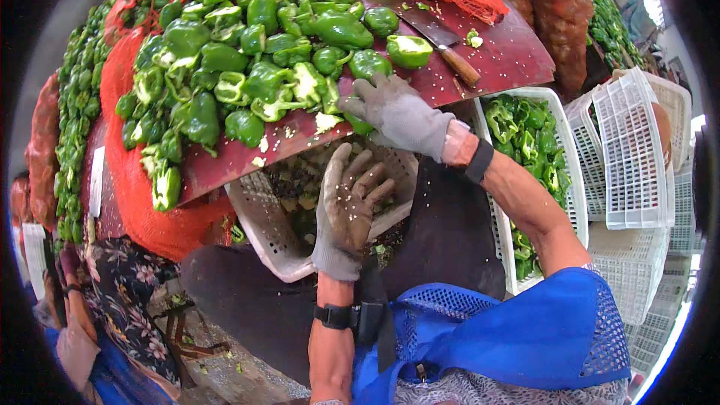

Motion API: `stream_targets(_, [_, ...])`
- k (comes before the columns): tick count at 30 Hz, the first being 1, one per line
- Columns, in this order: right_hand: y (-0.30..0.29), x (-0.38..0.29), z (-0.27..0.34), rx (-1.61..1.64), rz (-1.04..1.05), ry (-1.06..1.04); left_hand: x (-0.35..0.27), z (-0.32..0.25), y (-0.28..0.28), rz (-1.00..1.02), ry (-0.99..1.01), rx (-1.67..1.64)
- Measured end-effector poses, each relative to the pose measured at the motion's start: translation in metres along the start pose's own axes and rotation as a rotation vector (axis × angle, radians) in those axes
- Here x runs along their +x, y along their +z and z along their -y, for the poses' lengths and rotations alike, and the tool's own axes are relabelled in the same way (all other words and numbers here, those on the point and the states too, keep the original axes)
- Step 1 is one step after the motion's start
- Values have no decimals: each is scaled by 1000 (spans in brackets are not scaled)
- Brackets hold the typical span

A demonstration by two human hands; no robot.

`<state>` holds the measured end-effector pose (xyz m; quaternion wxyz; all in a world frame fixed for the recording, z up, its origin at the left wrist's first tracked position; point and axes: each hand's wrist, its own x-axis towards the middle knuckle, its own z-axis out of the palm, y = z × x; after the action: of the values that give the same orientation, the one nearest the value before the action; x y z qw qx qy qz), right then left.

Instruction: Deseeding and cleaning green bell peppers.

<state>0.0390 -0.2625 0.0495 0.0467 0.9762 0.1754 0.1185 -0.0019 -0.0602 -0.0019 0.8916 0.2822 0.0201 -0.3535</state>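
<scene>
My left hand [351, 202], in a soiled grey work glove, is palm up with its fingers apart. It holds nothing, and pale seeds cling to its palm. Behind and below it is a white plastic crate [264, 225] with dark scraps inside. My right hand [394, 109], gloved the same way, is at the edge of the red tabletop [506, 62]. Its fingers are by a whole green pepper [368, 64], while another green pepper [358, 124] shows just under the hand. Whether the fingers grip either one is hidden. A large pile of green peppers [270, 56], some cut open, covers the table.
A cleaver [444, 48] with a wooden handle lies right of the pile, near a halved pepper [409, 52]. Orange-red mesh sacks [121, 95] flank the peppers. At my right stand a white crate [565, 152] of cut peppers and stacked crates [633, 152]. Another person's arm [81, 315] is at lower left.
</scene>
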Motion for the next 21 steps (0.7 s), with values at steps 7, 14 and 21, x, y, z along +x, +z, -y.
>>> stream_targets(7, [-13,-6,36,1381,21,410,-18,-14,-16,-54,44,-96])
stream_targets(14, [-35,-23,112,1316,-65,459,-23,-14,-20,-107,471,322])
stream_targets(21, [-35,-25,135,520,-462,293,-37,-30,-7,-22,271,-248])
